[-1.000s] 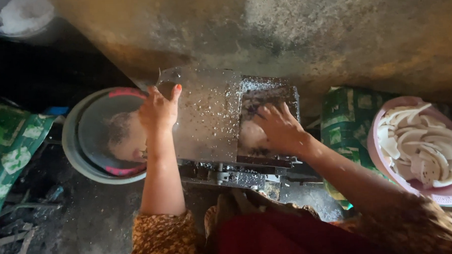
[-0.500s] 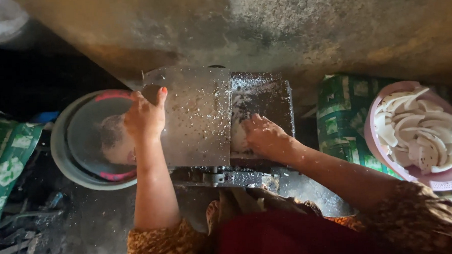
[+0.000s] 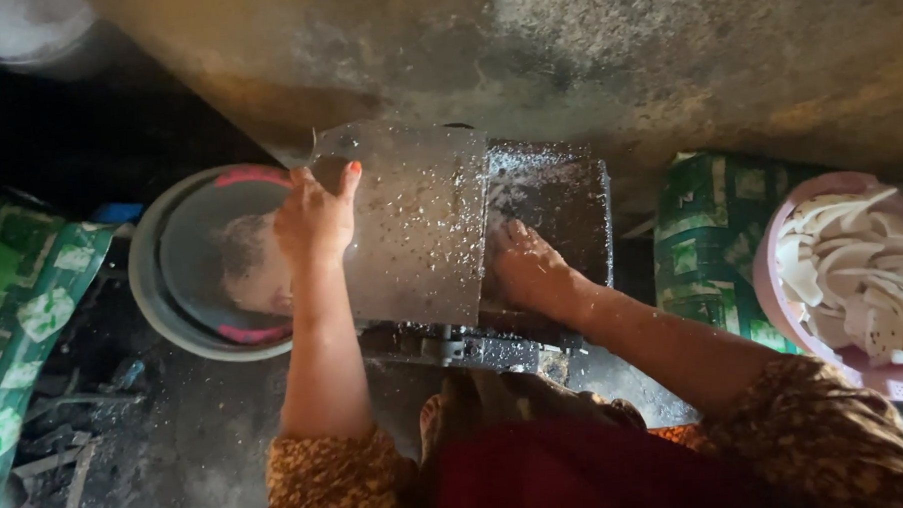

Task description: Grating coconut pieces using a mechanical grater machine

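Wet speckled metal grater box (image 3: 550, 210), clear glossy plastic shield (image 3: 415, 225), smooth plastic basin (image 3: 188, 293), rough concrete floor (image 3: 665, 66)
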